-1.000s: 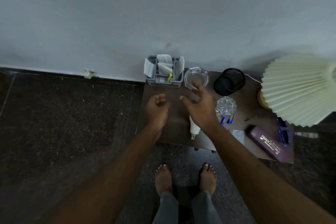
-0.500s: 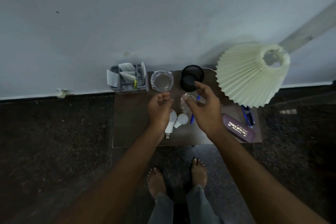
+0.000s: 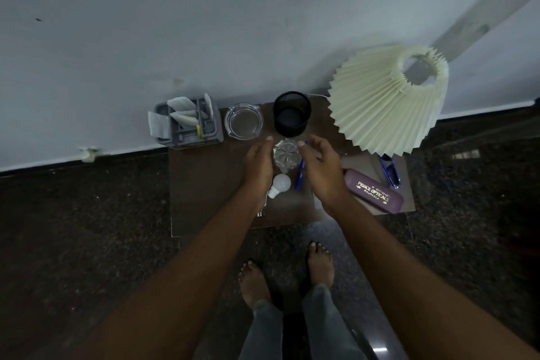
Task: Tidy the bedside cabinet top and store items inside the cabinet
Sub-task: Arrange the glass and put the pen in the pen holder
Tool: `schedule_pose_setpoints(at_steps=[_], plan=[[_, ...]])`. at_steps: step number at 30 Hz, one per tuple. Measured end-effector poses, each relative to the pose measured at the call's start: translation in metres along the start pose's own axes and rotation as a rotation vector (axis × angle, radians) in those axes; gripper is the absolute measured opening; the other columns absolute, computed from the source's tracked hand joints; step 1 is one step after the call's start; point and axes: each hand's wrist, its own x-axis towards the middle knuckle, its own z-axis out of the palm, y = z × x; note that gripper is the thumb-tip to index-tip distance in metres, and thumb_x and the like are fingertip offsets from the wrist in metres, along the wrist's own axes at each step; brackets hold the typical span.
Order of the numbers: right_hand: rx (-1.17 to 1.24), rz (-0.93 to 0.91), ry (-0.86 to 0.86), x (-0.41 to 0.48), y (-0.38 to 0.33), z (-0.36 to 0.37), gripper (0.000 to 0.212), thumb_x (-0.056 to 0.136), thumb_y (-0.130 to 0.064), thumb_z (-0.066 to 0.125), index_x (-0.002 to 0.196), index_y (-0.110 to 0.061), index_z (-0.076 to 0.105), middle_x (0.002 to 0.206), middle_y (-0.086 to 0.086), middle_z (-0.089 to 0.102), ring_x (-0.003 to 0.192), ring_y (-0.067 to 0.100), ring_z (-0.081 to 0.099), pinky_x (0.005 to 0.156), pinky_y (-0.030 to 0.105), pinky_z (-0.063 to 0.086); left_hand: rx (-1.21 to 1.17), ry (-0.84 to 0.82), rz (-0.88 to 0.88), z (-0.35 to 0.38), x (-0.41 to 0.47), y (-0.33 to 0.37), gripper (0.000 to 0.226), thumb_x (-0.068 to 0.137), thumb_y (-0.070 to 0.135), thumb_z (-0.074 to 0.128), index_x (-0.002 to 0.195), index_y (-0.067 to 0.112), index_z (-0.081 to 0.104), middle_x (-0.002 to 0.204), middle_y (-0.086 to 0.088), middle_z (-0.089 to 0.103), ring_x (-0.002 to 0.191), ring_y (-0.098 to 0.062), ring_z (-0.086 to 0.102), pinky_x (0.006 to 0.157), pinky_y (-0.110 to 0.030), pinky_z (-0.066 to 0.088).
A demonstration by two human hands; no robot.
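Note:
On the brown cabinet top [image 3: 210, 184] stands a faceted clear glass [image 3: 287, 155] between my two hands. My left hand [image 3: 258, 164] is just left of it and my right hand [image 3: 320, 165] just right, both with fingers apart and holding nothing. A white bulb [image 3: 279, 184] lies below the glass, a blue pen [image 3: 300, 175] beside it. Behind them stand a black mesh cup [image 3: 291, 114] and a clear glass ashtray [image 3: 243, 121]. A purple spectacle case [image 3: 374, 191] and blue glasses [image 3: 390, 169] lie at the right.
A grey organiser [image 3: 187, 126] with white papers sits at the back left corner against the wall. A pleated cream lampshade [image 3: 385, 99] overhangs the right back of the top. My bare feet [image 3: 287, 272] stand on the dark floor in front.
The view has shifted so the cabinet sits more central. Both hands have come closer together around the faceted glass, the left hand moving right and forward past the bulbs.

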Motion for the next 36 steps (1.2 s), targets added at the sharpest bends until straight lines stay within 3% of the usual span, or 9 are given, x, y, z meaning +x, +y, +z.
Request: schedule_pose_setpoints(at_steps=[3, 5, 7, 12, 22, 26, 28, 31, 36], plan=[[0.028, 0.091, -0.007, 0.012, 0.007, 0.005, 0.063, 0.077, -0.071, 0.058, 0.122, -0.028, 0.065, 0.119, -0.006, 0.069, 0.113, 0.014, 0.065, 0.098, 0.048, 0.055, -0.01, 0.009, -0.04, 0.006, 0.002, 0.001, 0.03, 0.098, 0.036, 0.057, 0.114, 0.014, 0.07, 0.111, -0.007, 0.074, 0.103, -0.022, 0.07, 0.083, -0.034, 0.053], [0.018, 0.102, -0.045, 0.016, 0.01, 0.005, 0.044, 0.074, -0.073, 0.056, 0.1, -0.041, 0.07, 0.108, -0.008, 0.073, 0.105, 0.014, 0.069, 0.095, 0.051, 0.056, -0.018, 0.013, -0.054, 0.01, 0.003, 0.002, 0.034, 0.098, 0.034, 0.058, 0.116, 0.008, 0.07, 0.111, -0.012, 0.074, 0.102, -0.026, 0.071, 0.088, -0.039, 0.057], [0.004, 0.116, -0.066, 0.016, 0.004, 0.006, 0.035, 0.077, -0.069, 0.055, 0.086, -0.041, 0.072, 0.095, -0.01, 0.076, 0.097, 0.013, 0.071, 0.092, 0.051, 0.057, -0.018, 0.016, -0.06, 0.013, 0.004, 0.001, 0.03, 0.098, 0.033, 0.059, 0.105, 0.007, 0.072, 0.104, -0.015, 0.075, 0.099, -0.031, 0.072, 0.092, -0.044, 0.058], [-0.053, 0.096, -0.129, 0.021, 0.002, 0.009, 0.06, 0.076, -0.075, 0.05, 0.092, -0.023, 0.076, 0.091, -0.005, 0.077, 0.093, 0.013, 0.073, 0.095, 0.047, 0.055, -0.003, 0.002, -0.03, 0.015, 0.004, -0.004, 0.023, 0.099, 0.027, 0.058, 0.094, 0.009, 0.071, 0.094, -0.017, 0.074, 0.089, -0.034, 0.072, 0.089, -0.053, 0.057], [-0.083, 0.108, -0.163, 0.023, 0.001, 0.008, 0.048, 0.073, -0.084, 0.049, 0.081, -0.043, 0.072, 0.087, -0.002, 0.077, 0.088, 0.02, 0.075, 0.086, 0.051, 0.059, 0.01, -0.014, 0.014, 0.015, -0.005, -0.001, 0.024, 0.1, 0.023, 0.058, 0.084, 0.01, 0.071, 0.085, -0.013, 0.073, 0.084, -0.031, 0.07, 0.087, -0.05, 0.058], [-0.052, 0.103, -0.168, 0.022, -0.001, 0.005, 0.058, 0.075, -0.081, 0.053, 0.085, -0.028, 0.075, 0.086, -0.001, 0.077, 0.087, 0.018, 0.075, 0.084, 0.052, 0.06, 0.034, -0.035, 0.04, 0.013, -0.009, -0.001, 0.023, 0.098, 0.023, 0.06, 0.081, 0.015, 0.073, 0.079, -0.006, 0.076, 0.083, -0.028, 0.072, 0.087, -0.05, 0.058], [-0.022, 0.11, -0.151, 0.021, -0.002, 0.004, 0.063, 0.076, -0.079, 0.055, 0.087, -0.02, 0.075, 0.086, 0.0, 0.077, 0.086, 0.018, 0.075, 0.085, 0.052, 0.06, 0.056, -0.033, 0.056, 0.014, -0.014, -0.001, 0.024, 0.098, 0.025, 0.06, 0.082, 0.016, 0.075, 0.081, -0.006, 0.077, 0.085, -0.029, 0.074, 0.087, -0.05, 0.058], [-0.029, 0.078, -0.118, 0.014, -0.005, 0.002, 0.055, 0.074, -0.074, 0.059, 0.088, -0.022, 0.072, 0.087, 0.0, 0.077, 0.086, 0.016, 0.075, 0.087, 0.052, 0.059, 0.072, -0.053, 0.102, 0.013, -0.021, -0.005, 0.024, 0.099, 0.023, 0.058, 0.087, 0.018, 0.078, 0.088, -0.009, 0.078, 0.091, -0.031, 0.074, 0.091, -0.054, 0.058], [-0.012, 0.05, -0.071, 0.006, -0.004, -0.005, 0.05, 0.066, -0.055, 0.067, 0.099, -0.018, 0.07, 0.093, 0.001, 0.075, 0.092, 0.019, 0.073, 0.089, 0.051, 0.057, 0.004, -0.034, 0.158, 0.008, -0.031, -0.009, 0.022, 0.097, 0.012, 0.062, 0.115, 0.01, 0.073, 0.109, -0.011, 0.076, 0.104, -0.028, 0.072, 0.097, -0.048, 0.057]])
